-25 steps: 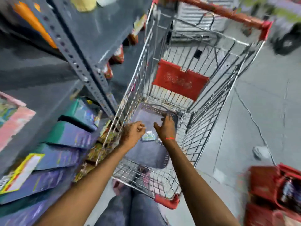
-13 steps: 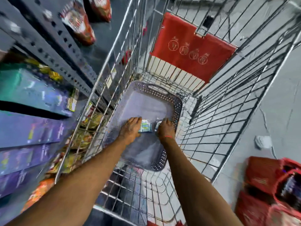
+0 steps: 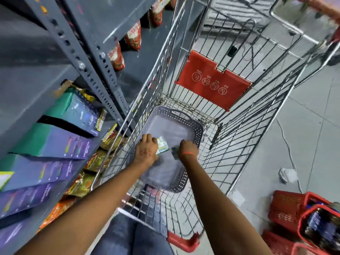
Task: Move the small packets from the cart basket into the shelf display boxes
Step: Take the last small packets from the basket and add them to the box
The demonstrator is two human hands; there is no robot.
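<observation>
A grey perforated basket (image 3: 197,134) lies in the bottom of the wire cart (image 3: 244,137). Both my hands are down inside it. My left hand (image 3: 146,150) is closed around a small green-and-white packet (image 3: 162,146) that sticks out past its fingers. My right hand (image 3: 187,149), with a red band at the wrist, is curled over a second, blurred packet (image 3: 174,150). The purple and teal display boxes (image 3: 55,144) stand on the grey shelf to the left of the cart.
Grey metal shelving (image 3: 103,57) runs close along the cart's left side, with red tomato pouches (image 3: 116,57) higher up and yellow snack packets (image 3: 95,161) low down. Red hand baskets (image 3: 301,219) sit on the floor at the lower right. A red flap (image 3: 211,80) hangs inside the cart.
My view has pulled back up from the cart. Both hands went down into the basket, closed on the packets and have lifted slightly.
</observation>
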